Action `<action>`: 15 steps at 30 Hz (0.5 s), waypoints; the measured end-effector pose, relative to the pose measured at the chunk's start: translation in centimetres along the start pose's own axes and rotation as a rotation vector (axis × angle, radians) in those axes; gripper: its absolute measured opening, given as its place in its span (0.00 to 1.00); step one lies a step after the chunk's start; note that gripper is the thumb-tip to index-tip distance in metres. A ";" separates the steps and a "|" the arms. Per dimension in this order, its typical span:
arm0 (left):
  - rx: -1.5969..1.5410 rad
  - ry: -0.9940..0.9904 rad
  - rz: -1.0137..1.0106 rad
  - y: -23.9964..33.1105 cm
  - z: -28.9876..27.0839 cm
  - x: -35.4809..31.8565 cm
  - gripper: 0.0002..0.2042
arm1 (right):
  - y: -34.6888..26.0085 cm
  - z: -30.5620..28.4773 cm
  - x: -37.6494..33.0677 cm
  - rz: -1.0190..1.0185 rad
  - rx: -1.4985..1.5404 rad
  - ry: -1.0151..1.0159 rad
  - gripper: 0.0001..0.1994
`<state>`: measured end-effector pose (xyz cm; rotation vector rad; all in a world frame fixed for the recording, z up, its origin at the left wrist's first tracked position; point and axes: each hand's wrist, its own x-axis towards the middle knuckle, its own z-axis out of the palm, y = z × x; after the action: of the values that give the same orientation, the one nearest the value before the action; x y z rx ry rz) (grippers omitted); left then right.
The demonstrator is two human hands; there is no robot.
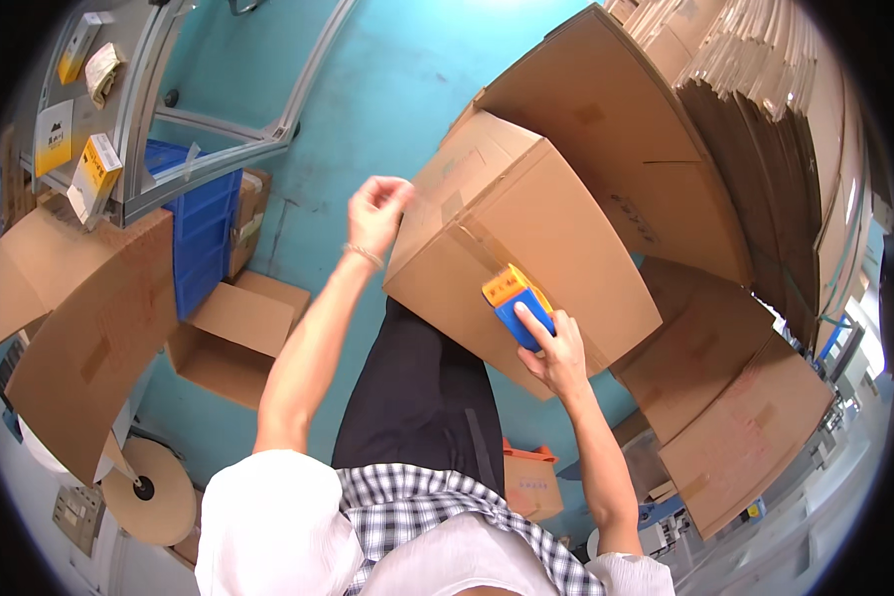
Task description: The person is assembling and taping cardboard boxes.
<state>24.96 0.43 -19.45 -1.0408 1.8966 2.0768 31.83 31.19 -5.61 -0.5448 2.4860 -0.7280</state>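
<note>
A closed brown cardboard box [566,228] stands tilted in front of me, its top seam running lengthwise with a band of tape over part of it. My right hand [558,353] is wrapped round a blue and yellow tape dispenser [522,310], which is against or just above the box's near face. At the box's left edge hovers my left hand [377,217], its fingers curled in and slightly blurred. Whether anything thin sits between those fingers cannot be made out. A bracelet circles the left wrist.
Flattened cardboard [765,89] is stacked at the far right, beside a large open carton [606,129]. Open boxes [238,333] and a blue crate [207,243] stand at left below a metal-framed bench [209,189]. A small box [531,487] lies near my legs.
</note>
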 end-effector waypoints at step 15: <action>0.847 -0.226 0.220 -4.6 5.5 -5.0 0.26 | -0.4 1.4 2.3 0.100 0.042 0.106 0.41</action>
<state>29.01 8.01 -20.59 -0.3903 2.4562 1.1412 30.87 29.16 -7.20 -0.3721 2.5679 -0.7868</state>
